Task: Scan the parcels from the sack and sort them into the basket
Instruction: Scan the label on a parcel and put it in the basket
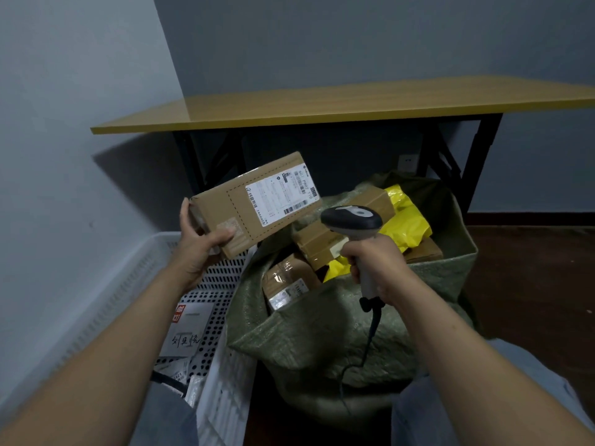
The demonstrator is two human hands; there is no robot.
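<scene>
My left hand (199, 249) grips the near end of a long brown cardboard parcel (254, 201), held up over the white basket (225, 391) with its white shipping label facing up. My right hand (370, 262) holds the handle of a grey and black barcode scanner (352, 218); the scanner's head sits just right of the label's barcode end. The green woven sack (322, 342) stands open in front of me, with several brown boxes (289, 281) and yellow bags (404, 220) inside.
The white perforated basket on the left holds a white parcel with handwriting (186, 333) and other flat packets. A yellow-topped table (322, 107) on black legs stands behind the sack. The scanner's cable (370, 342) hangs down across the sack. A grey wall is on the left.
</scene>
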